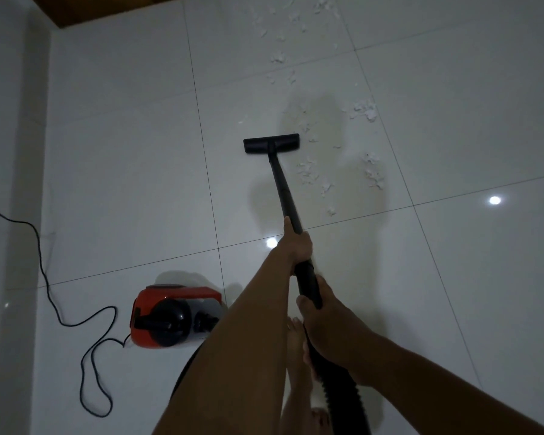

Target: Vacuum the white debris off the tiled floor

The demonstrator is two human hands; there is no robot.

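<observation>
**Both hands on the wand, floor head beside the scraps**

Head view: the left hand (297,243) grips the thin black wand (282,189) partway along it, fingers curled tight round the tube; the right hand (324,315) sits nearer the body, fingers and thumb wrapped round the thicker black handle (308,277) where the ribbed hose (330,400) joins it. The wand slopes away to the black floor head (271,143), which lies flat on the tiled floor (123,152). The white debris (308,174) lies scattered to the right of the wand and floor head; further patches lie right of the head (363,109) and well beyond it towards the top edge (278,58). A red and black canister vacuum (176,315) stands on the tiles to the left of the arms; its black power cord (44,277) loops over the floor towards the left edge. A bare foot (296,343) shows between the forearms; a ceiling light's reflection (495,200) gleams on a tile at right.
</observation>
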